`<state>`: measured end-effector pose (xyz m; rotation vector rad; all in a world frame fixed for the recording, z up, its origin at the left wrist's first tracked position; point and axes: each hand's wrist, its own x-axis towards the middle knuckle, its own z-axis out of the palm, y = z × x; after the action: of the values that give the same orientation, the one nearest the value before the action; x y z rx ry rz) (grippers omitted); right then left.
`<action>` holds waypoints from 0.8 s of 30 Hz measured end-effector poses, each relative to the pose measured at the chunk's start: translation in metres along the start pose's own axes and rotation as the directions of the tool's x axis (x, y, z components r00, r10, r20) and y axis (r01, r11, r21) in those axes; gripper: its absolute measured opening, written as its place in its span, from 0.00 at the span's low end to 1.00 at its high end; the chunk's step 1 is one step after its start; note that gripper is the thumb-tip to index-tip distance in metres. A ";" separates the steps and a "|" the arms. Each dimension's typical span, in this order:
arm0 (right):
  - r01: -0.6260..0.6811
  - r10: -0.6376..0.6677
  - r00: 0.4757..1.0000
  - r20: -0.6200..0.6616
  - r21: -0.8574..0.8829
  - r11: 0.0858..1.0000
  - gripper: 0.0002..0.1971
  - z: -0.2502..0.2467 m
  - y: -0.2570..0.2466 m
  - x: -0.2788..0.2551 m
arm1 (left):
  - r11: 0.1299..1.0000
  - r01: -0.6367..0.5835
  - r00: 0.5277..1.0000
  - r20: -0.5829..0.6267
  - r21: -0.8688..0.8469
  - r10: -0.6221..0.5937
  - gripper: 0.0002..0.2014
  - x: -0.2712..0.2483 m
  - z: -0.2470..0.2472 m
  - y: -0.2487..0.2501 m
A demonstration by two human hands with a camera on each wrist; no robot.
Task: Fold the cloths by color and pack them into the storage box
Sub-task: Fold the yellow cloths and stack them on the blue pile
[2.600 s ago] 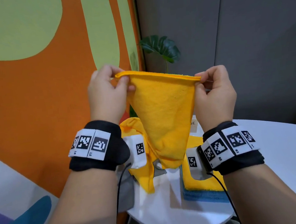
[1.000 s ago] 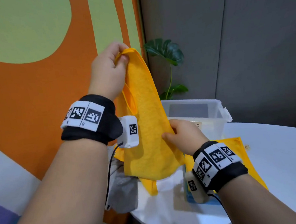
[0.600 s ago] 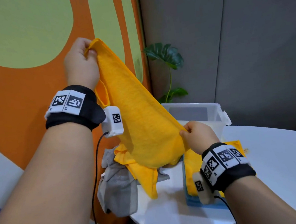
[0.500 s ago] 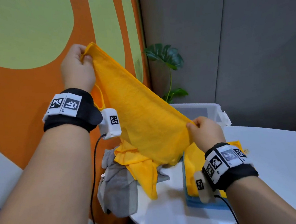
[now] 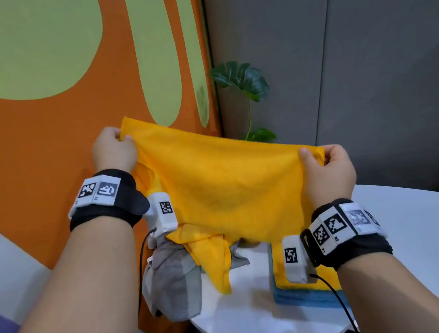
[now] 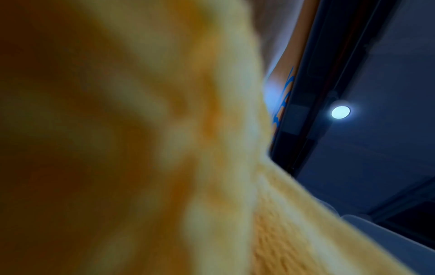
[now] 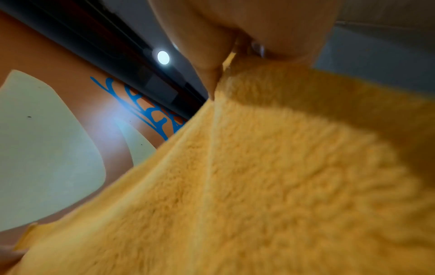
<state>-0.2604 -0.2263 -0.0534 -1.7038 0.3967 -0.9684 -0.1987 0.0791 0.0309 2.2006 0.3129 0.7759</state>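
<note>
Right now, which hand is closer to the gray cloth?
Left. The left hand pinches the yellow cloth almost straight above the gray cloth. The right hand pinches the other corner, farther off to the side.

Yellow cloth [image 5: 223,190] stretched across mid-frame, pinched at two top corners, left corner higher, lower edge sagging. Second yellow cloth [image 5: 214,263] crumpled below it, draped over grey cloth [image 5: 173,281] hanging at lower centre-left. Folded yellow piece [image 5: 328,276] flat on folded blue cloth [image 5: 306,299], lower right. Box hidden.
</note>
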 end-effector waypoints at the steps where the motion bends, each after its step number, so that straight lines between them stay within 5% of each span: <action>1: -0.034 0.035 0.999 0.035 -0.053 0.998 0.09 0.001 0.005 0.000 | 0.999 0.028 0.999 0.038 0.025 -0.029 0.13 -0.005 0.005 -0.005; 7: -0.160 0.227 0.942 0.246 -0.263 0.951 0.15 0.005 0.019 -0.005 | 0.990 0.091 0.970 0.217 0.106 -0.112 0.06 -0.035 0.033 -0.024; 11: -0.195 0.279 0.890 0.360 -0.253 0.948 0.13 0.013 0.015 -0.009 | 0.996 0.081 0.962 0.258 0.042 -0.089 0.04 -0.063 0.047 -0.014; 24: -0.230 0.202 0.849 0.488 -0.004 0.973 0.05 0.024 -0.016 -0.035 | 0.966 -0.196 0.874 0.416 -0.171 0.251 0.04 -0.138 0.077 0.037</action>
<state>-0.2671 -0.1815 -0.0545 -1.7372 0.2159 -0.3568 -0.2601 -0.0519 -0.0415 2.2403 -0.2147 0.3867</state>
